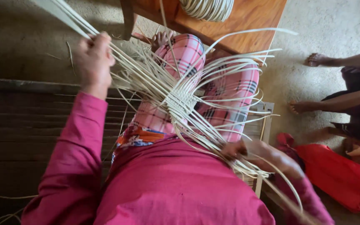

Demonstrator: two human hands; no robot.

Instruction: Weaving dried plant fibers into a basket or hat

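Note:
A flat woven patch of pale cane strips (182, 100) lies across my lap, on pink checked trousers (226, 89). Long loose strips fan out from it in all directions. My left hand (93, 58) is raised at the upper left, closed around a bundle of strips (63, 12) that runs from the woven patch up past the frame's top edge. My right hand (253, 152) rests low at my right hip, fingers closed on a bunch of strips that trail down to the lower right.
A wooden table (246, 21) stands ahead with a coil of cane (207, 8) on it. Another person's bare feet and legs (313, 106) are at the right, beside a red bag (342, 175). A dark woven mat (17, 121) lies at my left.

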